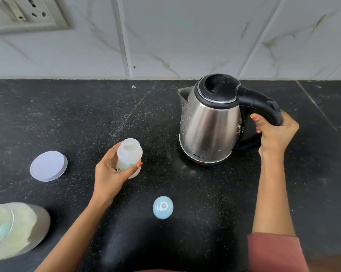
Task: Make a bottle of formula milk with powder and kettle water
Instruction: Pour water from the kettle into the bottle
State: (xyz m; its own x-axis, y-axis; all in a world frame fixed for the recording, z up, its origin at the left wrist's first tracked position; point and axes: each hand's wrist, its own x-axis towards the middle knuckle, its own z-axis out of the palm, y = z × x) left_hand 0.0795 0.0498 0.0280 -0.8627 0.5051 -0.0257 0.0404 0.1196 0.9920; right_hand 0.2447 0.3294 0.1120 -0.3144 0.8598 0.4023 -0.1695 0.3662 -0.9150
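Gripping kettle [209,124] handle w/ R hand [275,132]; L hand [108,173] holds bottle [129,156].

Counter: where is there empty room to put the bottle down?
The biggest bare patch of counter lies between the wall tiles, the white lid, the bottle and the kettle. A smaller one sits between the blue teat cap, the kettle and the right forearm. It is crowded front left, where the powder tin and the left forearm lie close.
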